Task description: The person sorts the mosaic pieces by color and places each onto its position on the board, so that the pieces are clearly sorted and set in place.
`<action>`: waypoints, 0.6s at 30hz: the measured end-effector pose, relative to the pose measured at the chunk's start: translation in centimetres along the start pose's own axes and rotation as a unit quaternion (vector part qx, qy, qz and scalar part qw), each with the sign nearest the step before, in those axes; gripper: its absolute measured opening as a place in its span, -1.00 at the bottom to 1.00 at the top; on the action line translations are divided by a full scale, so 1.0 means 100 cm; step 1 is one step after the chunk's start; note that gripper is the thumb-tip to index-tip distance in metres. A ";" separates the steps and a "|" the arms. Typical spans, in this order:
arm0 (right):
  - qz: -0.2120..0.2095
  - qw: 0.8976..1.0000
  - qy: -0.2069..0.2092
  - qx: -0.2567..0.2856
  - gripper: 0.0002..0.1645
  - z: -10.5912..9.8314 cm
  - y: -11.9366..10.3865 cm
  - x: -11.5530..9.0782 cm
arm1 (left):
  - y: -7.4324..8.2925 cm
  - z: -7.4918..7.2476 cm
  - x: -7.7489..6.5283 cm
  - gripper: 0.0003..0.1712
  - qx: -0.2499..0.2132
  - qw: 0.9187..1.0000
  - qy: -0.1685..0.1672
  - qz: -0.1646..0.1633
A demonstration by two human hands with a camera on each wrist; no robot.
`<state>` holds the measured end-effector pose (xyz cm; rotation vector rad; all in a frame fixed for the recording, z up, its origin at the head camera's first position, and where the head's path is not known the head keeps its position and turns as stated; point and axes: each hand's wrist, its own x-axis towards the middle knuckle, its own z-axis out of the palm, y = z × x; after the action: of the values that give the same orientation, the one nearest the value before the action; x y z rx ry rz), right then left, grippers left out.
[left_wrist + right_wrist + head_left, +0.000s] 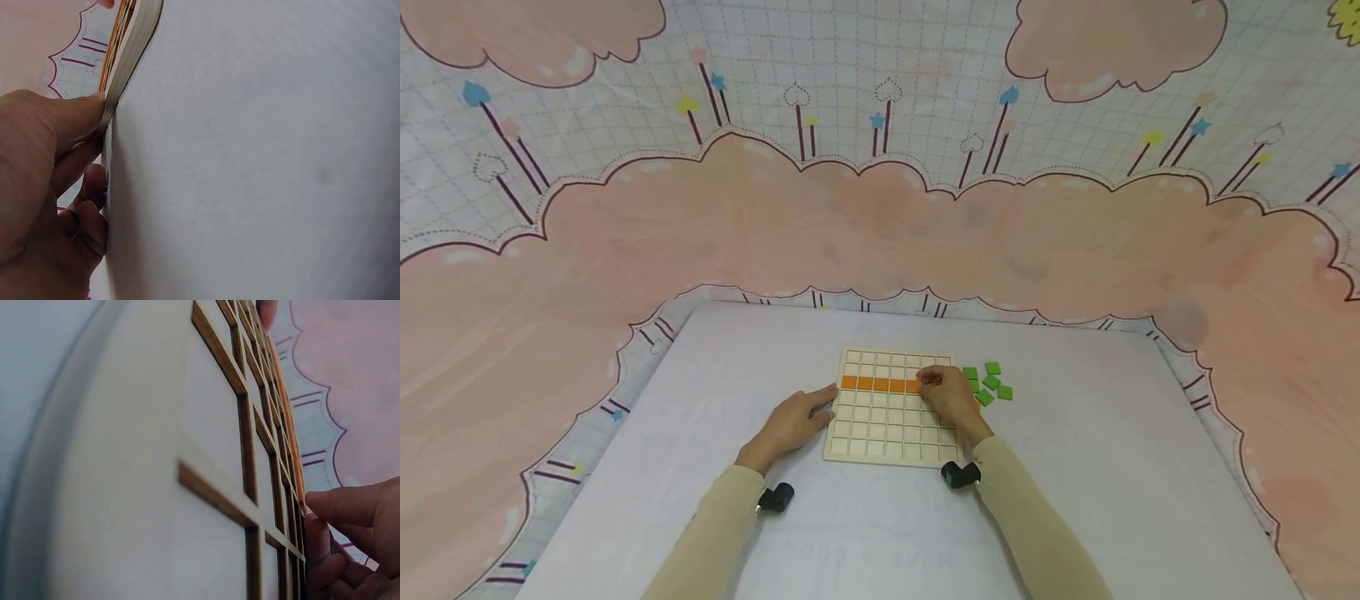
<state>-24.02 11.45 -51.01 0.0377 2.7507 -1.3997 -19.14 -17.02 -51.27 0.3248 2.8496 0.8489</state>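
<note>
A pale wooden grid board (887,429) lies flat on the white table, with a row of orange square tiles (880,384) across its upper part. My left hand (793,425) rests against the board's left edge, fingers loosely extended; the left wrist view shows the thumb (81,115) touching that edge. Over the right end of the orange row, my right hand (950,393) has thumb and forefinger together on an orange tile, mostly hidden by the fingers. In the right wrist view, its thumb (344,503) meets the orange strip (294,444).
Several green square tiles (992,382) lie scattered right of the board. A bit of orange (977,405) shows beside the right wrist. Black wrist cameras (778,497) sit at both cuffs. A patterned cloth (880,225) stands behind the table (760,333).
</note>
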 end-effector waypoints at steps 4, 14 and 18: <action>-0.001 1.000 0.007 0.004 -0.78 -0.001 0.000 -0.001 | 0.001 0.000 0.000 -0.41 0.003 1.000 0.001 -0.001; -0.001 0.999 0.004 0.041 -0.80 -0.008 -0.004 -0.006 | 0.002 -0.001 0.000 -0.40 0.006 1.000 0.003 -0.003; -0.012 0.999 0.001 0.050 -0.80 -0.012 -0.007 -0.010 | 0.000 0.000 0.000 -0.40 0.008 1.000 0.002 -0.001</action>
<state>-23.15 12.03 -49.62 0.0110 2.6901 -1.5431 -19.17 -17.01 -51.23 0.3220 2.8609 0.8282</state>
